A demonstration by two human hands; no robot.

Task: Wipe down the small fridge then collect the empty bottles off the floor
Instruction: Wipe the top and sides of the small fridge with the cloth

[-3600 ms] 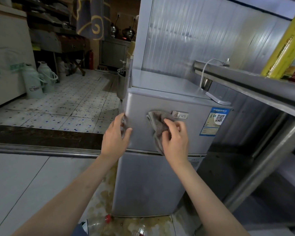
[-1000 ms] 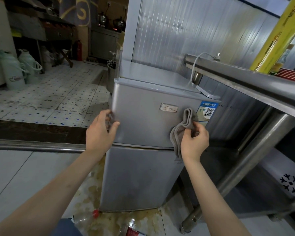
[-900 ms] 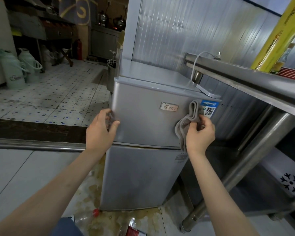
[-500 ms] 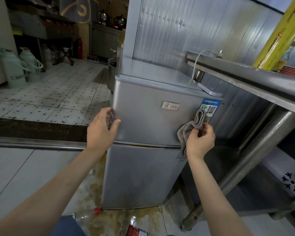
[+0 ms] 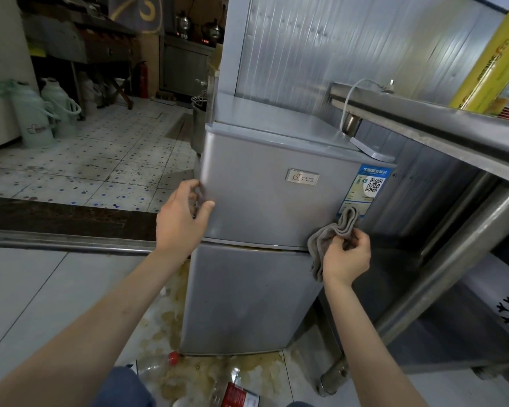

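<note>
My right hand [image 5: 346,257], gripping the grey rag [image 5: 332,233], has slid down to the fridge's upper door [image 5: 265,201] lower right corner; left hand [image 5: 180,218] still clasps its left edge, so this door seems nearly wiped.

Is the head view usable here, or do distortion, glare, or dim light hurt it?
Head view: wide-angle bending curves the steel table edge; soft glare streaks the corrugated metal wall; the back room is dim. The small silver fridge, grey cloth and both hands stay sharp.
</note>
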